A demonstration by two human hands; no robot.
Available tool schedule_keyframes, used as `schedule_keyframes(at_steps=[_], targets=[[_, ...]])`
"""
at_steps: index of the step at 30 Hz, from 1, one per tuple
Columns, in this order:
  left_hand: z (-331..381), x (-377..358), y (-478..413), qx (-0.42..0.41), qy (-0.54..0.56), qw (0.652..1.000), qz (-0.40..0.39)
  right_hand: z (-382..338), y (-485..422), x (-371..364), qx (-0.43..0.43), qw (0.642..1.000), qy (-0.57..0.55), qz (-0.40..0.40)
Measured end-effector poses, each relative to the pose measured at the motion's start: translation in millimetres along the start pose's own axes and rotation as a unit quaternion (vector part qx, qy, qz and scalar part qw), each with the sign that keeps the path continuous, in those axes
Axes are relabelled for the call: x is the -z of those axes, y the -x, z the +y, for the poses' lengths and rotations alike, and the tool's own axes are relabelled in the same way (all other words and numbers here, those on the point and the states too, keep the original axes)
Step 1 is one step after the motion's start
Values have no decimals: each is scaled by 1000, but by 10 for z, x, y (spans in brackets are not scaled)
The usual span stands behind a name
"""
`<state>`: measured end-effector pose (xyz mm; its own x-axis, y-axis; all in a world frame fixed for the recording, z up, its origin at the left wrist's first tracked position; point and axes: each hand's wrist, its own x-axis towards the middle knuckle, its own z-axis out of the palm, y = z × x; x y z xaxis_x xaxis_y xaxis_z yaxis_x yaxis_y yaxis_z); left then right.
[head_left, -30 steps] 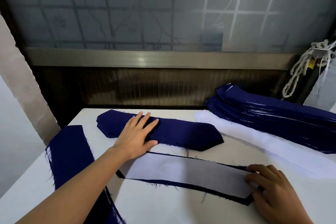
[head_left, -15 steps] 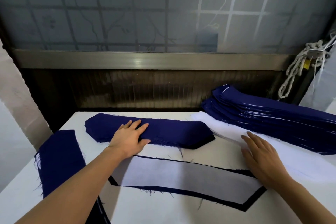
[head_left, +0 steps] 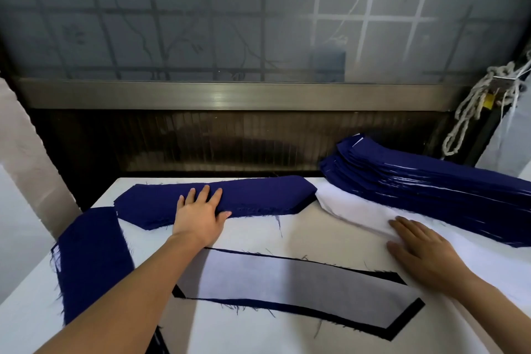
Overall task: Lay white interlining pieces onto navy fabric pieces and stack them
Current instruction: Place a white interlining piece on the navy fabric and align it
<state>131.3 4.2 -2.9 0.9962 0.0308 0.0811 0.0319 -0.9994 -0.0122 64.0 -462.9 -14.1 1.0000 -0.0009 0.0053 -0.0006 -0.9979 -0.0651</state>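
At the left edge of the table (head_left: 316,236), one navy strip (head_left: 92,261) lies flat, running near to far. Right of it, at the far side, one low pile of navy fabric pieces (head_left: 258,195) lies crosswise. The left hand (head_left: 198,215) rests on the pile's middle with fingers straight and slightly spread and the thumb along the near edge, gripping nothing.

Near centre, one white interlining piece (head_left: 287,287) lies on one navy piece (head_left: 405,319), whose dark margin shows along its edges. To the right, the right hand (head_left: 422,250) lies flat on one pile of white interlining (head_left: 353,207), fingers extended, holding nothing. At the far right stands one tall stack of paired pieces (head_left: 431,184). Its layers are too fine to count.

Handling, as judged: both materials are light, limp and prone to sliding. The navy edges fray. The interlining is thin, so plies may cling together. Take hold at a corner or short end, peel a single ply, and support the length to prevent folding.
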Motion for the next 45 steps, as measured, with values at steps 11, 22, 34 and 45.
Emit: schedule_keyframes(at_steps=[11,22,34,45], targets=[[-22,-21,-12,-1,3,1000,-2,-28,-188,52,-47,987,-97,115],[-19,-73,-37,-2,26,1000,11,230,198,132,37,952,-291,84],[174,-1,-41,-55,44,997,-14,-240,-149,104,101,967,-219,86],[189,265,577,-114,183,968,126,-1037,53,135,85,956,-181,214]])
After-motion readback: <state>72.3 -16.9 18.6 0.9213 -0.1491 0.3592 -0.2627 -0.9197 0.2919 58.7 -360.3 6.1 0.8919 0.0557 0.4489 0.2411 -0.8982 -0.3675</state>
